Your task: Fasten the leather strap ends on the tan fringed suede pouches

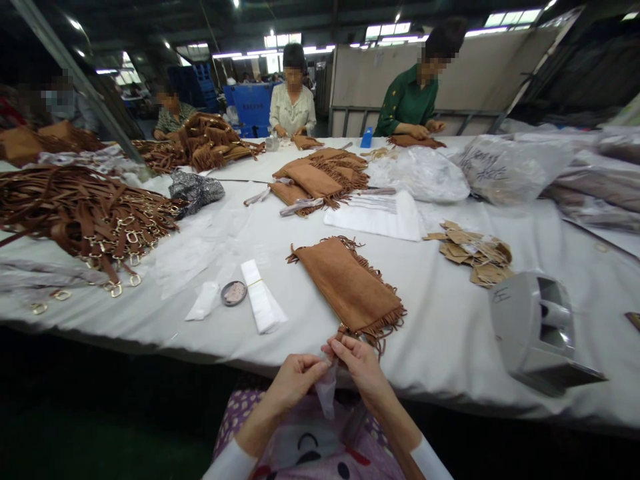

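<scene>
A brown suede bag [345, 283] with fringed edges lies flat on the table in front of me. At its near corner a short brown strap shows between my fingers. My right hand [361, 363] pinches this strap just off the bag's corner. A piece of thin translucent white wrapping [327, 393] hangs down over the table edge, pinched in my left hand [296, 381]. The fingertips of both hands almost meet at the wrapped strap; how far the wrapping goes round it is hard to see.
Left of the bag are a stack of white sheets [261, 297] with a band and a round dish [233, 293]. A tape dispenser [533, 327] and tan tags [473, 250] stand right. Straps [90, 213] pile far left; more bags [320, 175] lie ahead. Co-workers sit and stand opposite.
</scene>
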Motion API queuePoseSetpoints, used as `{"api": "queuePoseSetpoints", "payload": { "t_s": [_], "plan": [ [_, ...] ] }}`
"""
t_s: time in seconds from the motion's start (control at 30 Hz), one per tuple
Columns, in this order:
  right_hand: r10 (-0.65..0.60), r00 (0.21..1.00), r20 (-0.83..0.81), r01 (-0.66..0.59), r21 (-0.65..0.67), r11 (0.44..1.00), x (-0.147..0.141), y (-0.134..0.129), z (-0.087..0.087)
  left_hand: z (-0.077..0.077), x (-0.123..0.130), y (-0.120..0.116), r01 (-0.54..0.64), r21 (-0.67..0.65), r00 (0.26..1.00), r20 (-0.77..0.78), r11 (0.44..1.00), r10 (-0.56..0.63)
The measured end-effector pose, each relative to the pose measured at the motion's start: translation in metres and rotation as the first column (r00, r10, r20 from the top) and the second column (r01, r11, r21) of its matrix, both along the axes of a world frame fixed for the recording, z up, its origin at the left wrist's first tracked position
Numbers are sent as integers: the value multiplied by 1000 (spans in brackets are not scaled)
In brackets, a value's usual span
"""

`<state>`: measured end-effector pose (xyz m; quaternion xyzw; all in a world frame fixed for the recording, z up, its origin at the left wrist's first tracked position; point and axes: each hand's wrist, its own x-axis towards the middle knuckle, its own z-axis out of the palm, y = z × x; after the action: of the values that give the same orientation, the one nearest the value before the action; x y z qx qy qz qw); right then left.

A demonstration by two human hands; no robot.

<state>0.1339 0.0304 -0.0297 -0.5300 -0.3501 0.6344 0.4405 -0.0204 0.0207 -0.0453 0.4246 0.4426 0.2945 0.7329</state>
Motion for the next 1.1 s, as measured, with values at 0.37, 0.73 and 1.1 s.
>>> {"api": "queuePoseSetpoints", "payload": {
  "t_s": [0.37,0.73,1.1],
  "plan": [
    [-244,887,-392,104,-346,932,10,-14,13,31,9,-2,-44,3,999,-26,999,44],
    [-430,881,-197,382,-239,893,-16,-8,-3,12,1,-14,-9,-28,993,-115,1000,6],
    [-415,904,-102,389,-208,898,-14,-11,-7,9,17,0,-178,83,976,-109,981,186]
  ]
}}
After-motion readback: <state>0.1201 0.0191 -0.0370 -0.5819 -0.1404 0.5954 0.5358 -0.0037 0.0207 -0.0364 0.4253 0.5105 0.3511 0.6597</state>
